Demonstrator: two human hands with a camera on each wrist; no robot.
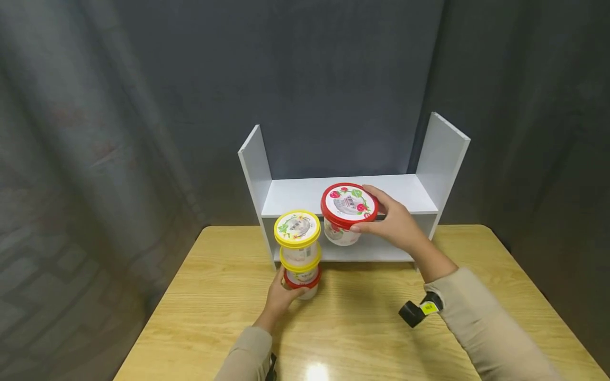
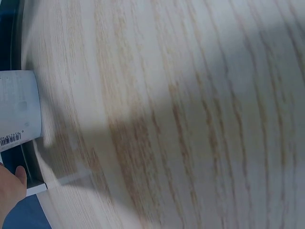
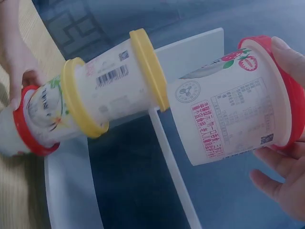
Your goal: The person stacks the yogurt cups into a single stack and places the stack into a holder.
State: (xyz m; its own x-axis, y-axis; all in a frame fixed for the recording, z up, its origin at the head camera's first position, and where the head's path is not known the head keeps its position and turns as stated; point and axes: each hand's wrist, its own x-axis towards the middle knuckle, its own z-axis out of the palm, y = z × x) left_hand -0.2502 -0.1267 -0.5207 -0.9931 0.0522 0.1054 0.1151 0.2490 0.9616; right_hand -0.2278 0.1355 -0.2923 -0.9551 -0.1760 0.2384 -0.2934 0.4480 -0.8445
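Observation:
A stack of three lidded paper tubs stands in front of the shelf. At its bottom is a red-lidded tub, with a middle yellow-lidded tub and a top yellow-lidded tub above. My left hand grips the bottom tub around its red lid. In my right hand is another red-lidded tub, pinched by its lid between thumb and fingers. It is held up beside the stack's top, in front of the upper shelf board. The left wrist view catches only part of a white tub with a barcode.
A white two-level shelf with tall side panels stands at the back of the wooden table. Dark curtains hang behind and at both sides. A black wrist camera juts from the right sleeve.

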